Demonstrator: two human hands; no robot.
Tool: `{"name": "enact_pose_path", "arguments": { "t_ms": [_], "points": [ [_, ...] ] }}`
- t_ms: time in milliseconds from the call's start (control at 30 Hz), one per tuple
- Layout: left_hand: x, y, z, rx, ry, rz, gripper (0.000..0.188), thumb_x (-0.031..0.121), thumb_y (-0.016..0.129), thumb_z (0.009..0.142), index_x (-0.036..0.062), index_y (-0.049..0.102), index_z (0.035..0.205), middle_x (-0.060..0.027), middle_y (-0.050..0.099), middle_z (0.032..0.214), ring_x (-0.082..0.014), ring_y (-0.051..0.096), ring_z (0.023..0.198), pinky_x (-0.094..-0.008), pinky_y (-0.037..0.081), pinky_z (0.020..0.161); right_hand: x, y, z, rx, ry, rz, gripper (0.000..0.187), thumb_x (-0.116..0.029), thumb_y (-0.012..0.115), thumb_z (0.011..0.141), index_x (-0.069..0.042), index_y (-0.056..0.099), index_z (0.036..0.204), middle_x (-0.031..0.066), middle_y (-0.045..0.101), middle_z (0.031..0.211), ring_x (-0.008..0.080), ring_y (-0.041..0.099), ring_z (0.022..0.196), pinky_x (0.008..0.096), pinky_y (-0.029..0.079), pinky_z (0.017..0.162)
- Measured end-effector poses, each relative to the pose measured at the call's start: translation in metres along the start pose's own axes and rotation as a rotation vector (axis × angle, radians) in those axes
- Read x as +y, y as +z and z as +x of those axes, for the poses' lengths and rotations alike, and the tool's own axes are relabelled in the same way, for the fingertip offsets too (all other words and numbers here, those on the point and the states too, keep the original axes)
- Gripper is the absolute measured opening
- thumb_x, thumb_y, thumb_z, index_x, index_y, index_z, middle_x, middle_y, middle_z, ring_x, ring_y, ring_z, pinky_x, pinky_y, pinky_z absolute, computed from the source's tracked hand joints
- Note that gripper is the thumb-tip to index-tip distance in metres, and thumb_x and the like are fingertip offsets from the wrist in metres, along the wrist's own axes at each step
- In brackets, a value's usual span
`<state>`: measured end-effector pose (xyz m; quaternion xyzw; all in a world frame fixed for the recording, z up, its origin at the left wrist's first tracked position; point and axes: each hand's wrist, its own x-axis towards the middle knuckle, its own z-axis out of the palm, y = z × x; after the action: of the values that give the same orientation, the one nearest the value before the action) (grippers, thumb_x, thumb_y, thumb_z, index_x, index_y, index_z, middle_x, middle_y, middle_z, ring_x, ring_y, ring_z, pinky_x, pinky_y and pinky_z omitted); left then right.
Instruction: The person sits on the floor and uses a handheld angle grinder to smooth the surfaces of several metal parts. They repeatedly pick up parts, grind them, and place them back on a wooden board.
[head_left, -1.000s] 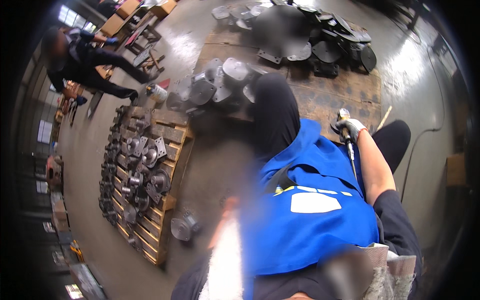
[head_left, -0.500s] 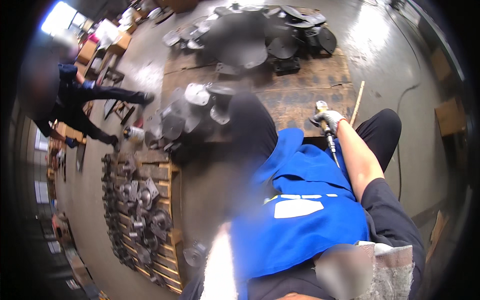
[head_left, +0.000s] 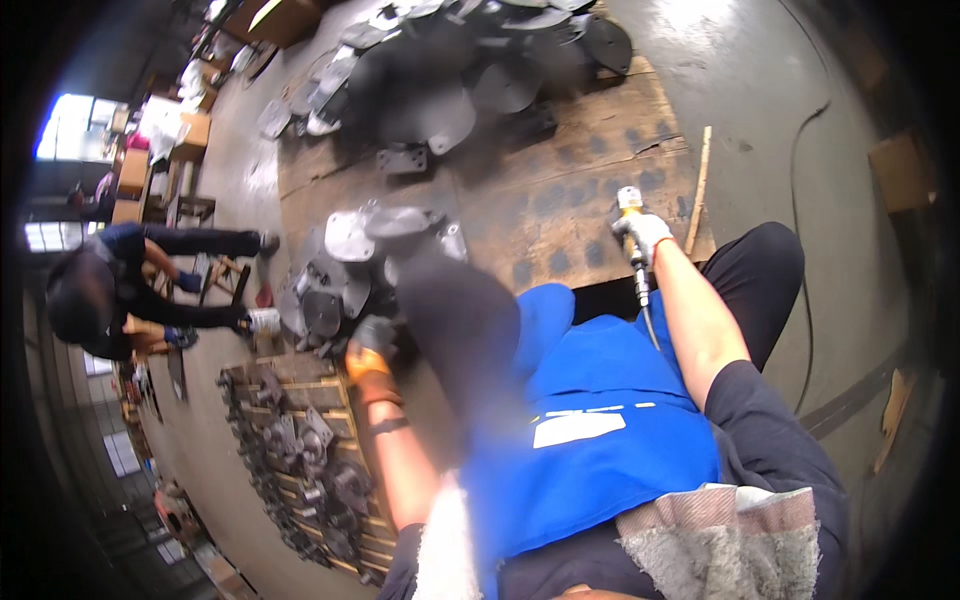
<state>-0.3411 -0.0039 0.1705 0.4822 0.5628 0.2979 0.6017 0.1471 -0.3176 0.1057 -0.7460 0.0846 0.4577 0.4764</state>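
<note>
Open to pass over the bare middle of the wooden board [head_left: 560,225]. Blocked on its far side by heaped metal plates [head_left: 505,90], at its near left corner by a second plate pile [head_left: 349,236], at its near edge by the left knee [head_left: 455,295]; narrowed on its right by a stick [head_left: 701,185] and the power tool [head_left: 629,198].

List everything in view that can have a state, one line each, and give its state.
Right hand: gloved, closed.
Tool: gripped by the right hand; running or not, cannot tell.
Left hand: gloved, by the nearer metal pile; contact unclear.
Nearer metal pile: jumbled.
Wooden board: dark-stained.
Pallet: loaded with metal parts.
Cable: loose on the floor, bent.
Apron: worn, creased.
Towel: draped.
</note>
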Motion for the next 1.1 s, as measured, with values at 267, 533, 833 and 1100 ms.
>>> {"name": "enact_pose_path", "arguments": {
  "t_ms": [267,533,833,1100],
  "points": [
    [0.231,0.286,0.017,-0.810,0.307,-0.253,0.034,0.033,0.064,0.094,0.0083,0.067,0.117,-0.0089,0.071,0.110,-0.0185,0.068,0.091,-0.0283,0.052,0.072,0.003,-0.028,0.015,-0.171,0.105,0.175,0.015,-0.009,0.071,0.073,-0.004,0.061,0.082,0.0091,0.059,0.067,0.0212,0.059,0.055,0.0362,0.049,0.046],
    [0.149,0.358,0.104,-0.442,-0.395,0.379,0.045,0.053,0.059,0.089,0.0122,0.067,0.104,-0.0067,0.073,0.100,-0.0235,0.068,0.079,-0.0382,0.054,0.071,-0.141,-0.069,-0.142,-0.522,-0.222,0.470,0.026,-0.016,0.068,0.084,0.000,0.060,0.103,0.0097,0.065,0.077,0.0181,0.064,0.066,0.0311,0.053,0.054],
    [0.146,0.381,0.135,0.004,-0.611,-0.207,0.061,0.060,0.045,0.093,0.0100,0.054,0.127,-0.0139,0.063,0.124,-0.0312,0.062,0.111,-0.0464,0.050,0.093,-0.168,-0.108,-0.215,-0.535,-0.574,0.893,0.033,-0.011,0.066,0.084,0.009,0.058,0.109,0.0264,0.060,0.110,0.0245,0.066,0.084,0.0332,0.060,0.070],
    [0.095,0.474,0.180,0.121,-0.574,-0.627,0.066,0.060,0.051,0.088,0.0141,0.049,0.135,-0.0061,0.051,0.139,-0.0332,0.052,0.123,-0.0525,0.040,0.104,-0.154,-0.127,-0.184,-0.217,-0.356,0.841,0.033,-0.014,0.065,0.082,0.010,0.055,0.104,0.0267,0.057,0.110,0.0271,0.065,0.078,0.0351,0.061,0.069]
  ]
}}
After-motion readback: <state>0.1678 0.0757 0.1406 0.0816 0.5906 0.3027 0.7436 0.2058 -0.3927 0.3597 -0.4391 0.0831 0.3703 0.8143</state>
